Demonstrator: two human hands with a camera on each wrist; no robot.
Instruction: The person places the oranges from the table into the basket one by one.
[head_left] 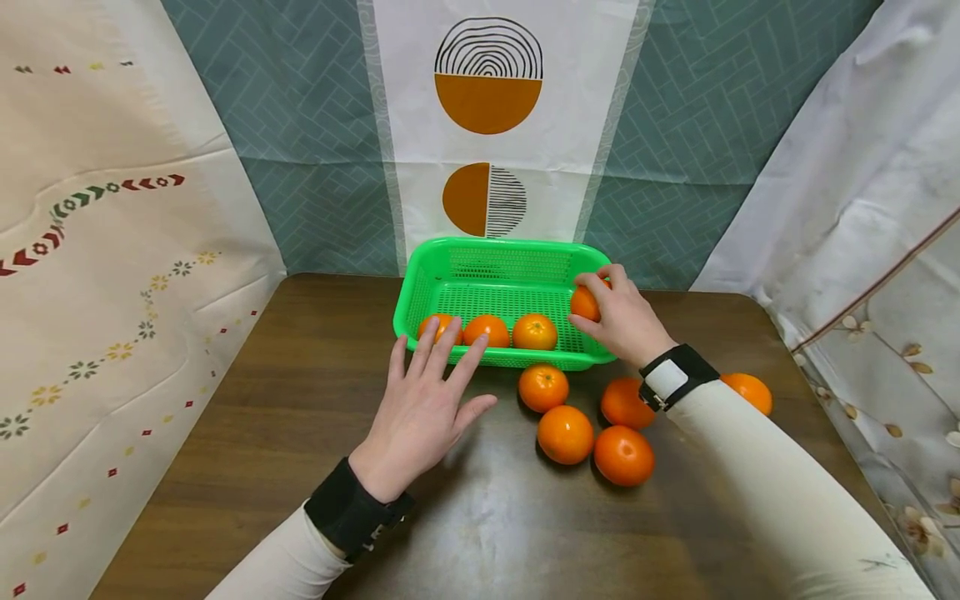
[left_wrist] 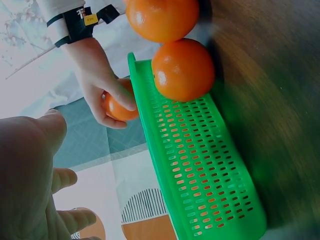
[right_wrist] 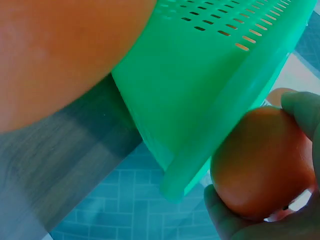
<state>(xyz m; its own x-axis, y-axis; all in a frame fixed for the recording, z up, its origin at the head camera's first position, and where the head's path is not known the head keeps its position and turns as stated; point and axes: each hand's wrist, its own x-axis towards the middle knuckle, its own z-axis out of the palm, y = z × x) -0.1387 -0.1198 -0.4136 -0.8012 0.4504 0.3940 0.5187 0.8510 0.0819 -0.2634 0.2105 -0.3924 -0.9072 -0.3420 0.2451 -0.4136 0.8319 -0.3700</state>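
My right hand (head_left: 624,321) grips an orange (head_left: 584,305) between thumb and fingers over the right end of a green plastic basket (head_left: 498,358). In the right wrist view the held orange (right_wrist: 262,165) overlaps the basket's rim (right_wrist: 220,135). Three oranges, among them a middle one (head_left: 486,330), sit in a row along the basket's front wall. My left hand (head_left: 420,400) has its fingers straight and spread, with nothing in its grasp. Its fingertips overlap the basket's front left rim in the head view, partly hiding the leftmost orange (head_left: 435,323).
Several loose oranges lie on the brown wooden table (head_left: 315,417) in front of the basket, one (head_left: 543,387) close to its front wall. Another orange (head_left: 747,392) is partly behind my right sleeve. A patterned cloth (head_left: 322,125) hangs behind the basket.
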